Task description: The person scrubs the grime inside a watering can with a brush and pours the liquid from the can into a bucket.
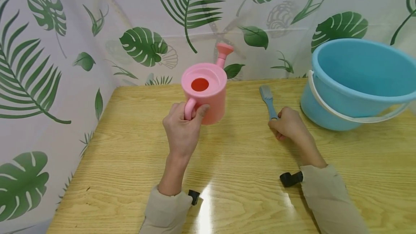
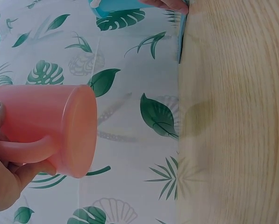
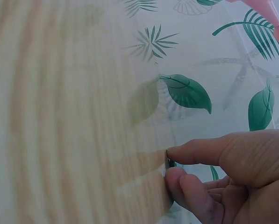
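Observation:
My left hand (image 1: 182, 131) grips the handle of a pink watering can (image 1: 214, 102), its thumb over the handle. In the left wrist view the watering can (image 2: 46, 119) hangs well off the wooden table. Its spout points away from me, and a round opening shows in the top. Over to the right, my right hand (image 1: 289, 124) has its fingers at the handle end of a small blue brush (image 1: 270, 104), pinching it. That brush lies on the table with its pale grey head pointing away. From the right wrist, my hand (image 3: 223, 172) hides nearly all of it.
A large blue bucket (image 1: 344, 107) with a white handle stands on the table (image 1: 240, 176) just right of my right hand. Behind the table's far edge hangs a white cloth (image 1: 136, 6) printed with green leaves, which also runs along the left side.

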A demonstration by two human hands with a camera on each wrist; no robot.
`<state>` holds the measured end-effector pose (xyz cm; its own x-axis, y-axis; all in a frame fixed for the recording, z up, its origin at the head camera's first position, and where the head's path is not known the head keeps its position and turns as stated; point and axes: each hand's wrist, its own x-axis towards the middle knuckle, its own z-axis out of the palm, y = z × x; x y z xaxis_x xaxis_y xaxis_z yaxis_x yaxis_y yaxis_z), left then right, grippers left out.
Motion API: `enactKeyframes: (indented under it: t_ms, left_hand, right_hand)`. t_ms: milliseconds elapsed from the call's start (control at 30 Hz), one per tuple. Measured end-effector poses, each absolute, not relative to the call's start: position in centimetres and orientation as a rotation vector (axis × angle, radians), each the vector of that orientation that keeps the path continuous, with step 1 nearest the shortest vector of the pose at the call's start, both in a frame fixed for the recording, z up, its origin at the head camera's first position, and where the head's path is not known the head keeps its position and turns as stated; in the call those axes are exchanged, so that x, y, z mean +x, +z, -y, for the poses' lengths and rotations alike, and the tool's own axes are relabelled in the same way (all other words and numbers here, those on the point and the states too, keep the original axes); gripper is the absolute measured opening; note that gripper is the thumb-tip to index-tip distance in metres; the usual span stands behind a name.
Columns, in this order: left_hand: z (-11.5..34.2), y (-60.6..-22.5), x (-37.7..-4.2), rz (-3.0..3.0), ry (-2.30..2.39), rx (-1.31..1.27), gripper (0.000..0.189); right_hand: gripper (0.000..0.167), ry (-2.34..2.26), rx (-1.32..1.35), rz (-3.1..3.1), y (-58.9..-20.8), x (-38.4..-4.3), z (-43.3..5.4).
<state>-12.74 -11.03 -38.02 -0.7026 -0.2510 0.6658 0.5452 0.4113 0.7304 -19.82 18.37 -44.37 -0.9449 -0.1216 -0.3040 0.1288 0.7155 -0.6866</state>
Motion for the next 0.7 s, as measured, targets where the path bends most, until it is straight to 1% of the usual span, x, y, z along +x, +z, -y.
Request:
enactKeyframes:
  t_ms: [367, 633, 700]
  left_hand:
    - [10.9, -38.01, -12.76, 1.947, -1.372, -0.255, 0.039]
    - [10.81, -38.09, -12.77, 1.953, -1.365, -0.257, 0.04]
    - [10.81, -38.19, -12.79, 1.955, -1.365, -0.254, 0.041]
  right_hand:
    - [0.025, -1.0, -0.041, -2.66, -44.11, -19.48, -18.17]
    - [0.018, -0.972, -0.026, -2.675, -44.07, -19.41, -18.18]
    - [0.019, -0.981, -0.019, -2.667, -44.09, -19.43, -18.2]
